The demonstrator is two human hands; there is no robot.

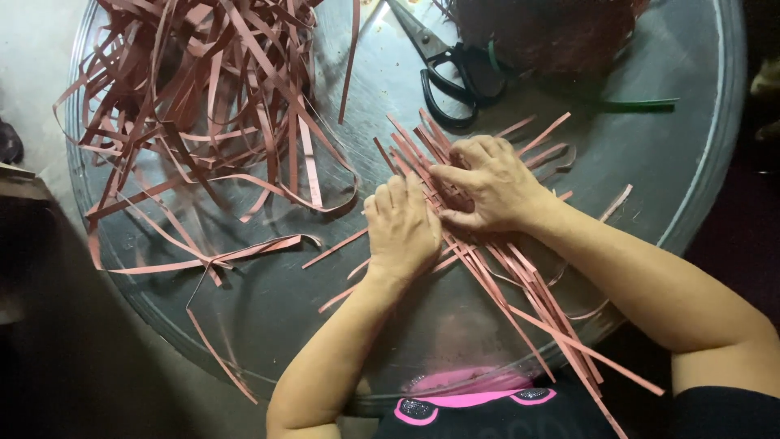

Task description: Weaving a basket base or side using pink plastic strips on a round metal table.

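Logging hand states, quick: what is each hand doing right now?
Left hand: palm down, pressing on the reddish strips.
Right hand: fingers curled, gripping the same strips.

strips under the hands (520, 276): thin, flat, reddish-brown bands, straight and stiff, laid crossing one another in a flat fan
pose: most run diagonally from upper left to lower right, a few cross the other way
place: near edge of the round metal table, long ends overhanging the rim
contact: both hands press on the crossing
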